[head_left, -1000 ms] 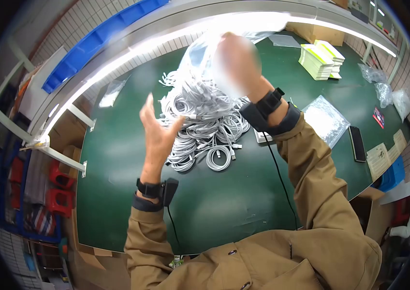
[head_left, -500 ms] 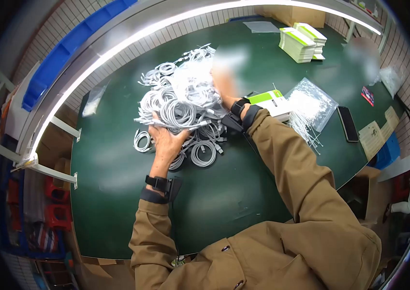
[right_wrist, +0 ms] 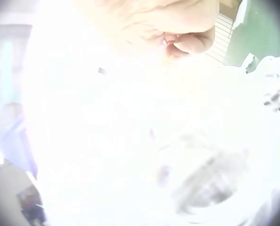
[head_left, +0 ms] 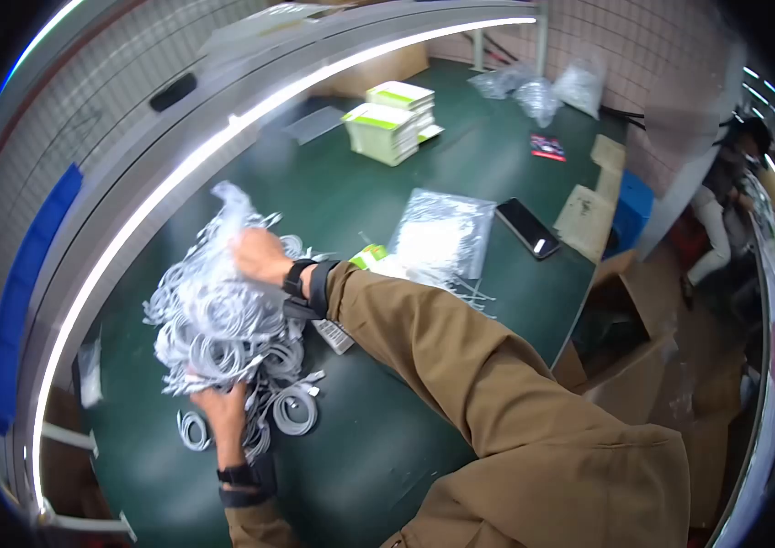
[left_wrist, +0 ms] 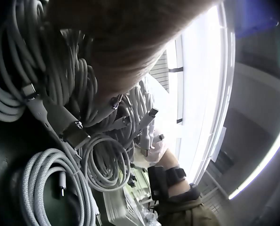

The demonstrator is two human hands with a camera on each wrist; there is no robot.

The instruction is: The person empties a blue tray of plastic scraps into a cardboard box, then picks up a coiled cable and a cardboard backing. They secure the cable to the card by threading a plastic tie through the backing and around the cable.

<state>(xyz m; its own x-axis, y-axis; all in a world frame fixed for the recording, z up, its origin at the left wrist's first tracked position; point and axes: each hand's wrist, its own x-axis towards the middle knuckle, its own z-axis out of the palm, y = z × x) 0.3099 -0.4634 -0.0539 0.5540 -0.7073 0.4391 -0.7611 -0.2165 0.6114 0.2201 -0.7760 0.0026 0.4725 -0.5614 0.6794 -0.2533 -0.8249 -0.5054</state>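
A person in a brown jacket works both hands around a heap of grey-white cables point(head_left: 205, 352) on the green worktop point(head_left: 369, 447). The right hand point(head_left: 262, 256) has its fingers curled closed on clear plastic point(head_left: 234, 203) at the heap's upper side — a grip that looks meant to hold the plastic gathered over the coils. The left hand point(head_left: 223, 413) lies at the near edge, its fingers against the lower coils, apparently bracing them; its fingertips are hidden, so how far it is closed cannot be told. Two coils, one on the right point(head_left: 296, 408) and one on the left point(head_left: 193, 430), lie beside the heap, outside the plastic. Beyond the right forearm sit a flat clear packet point(head_left: 442, 228), a phone point(head_left: 527, 228) and stacked green-and-white boxes point(head_left: 383, 142) — probably set aside for reaching room.
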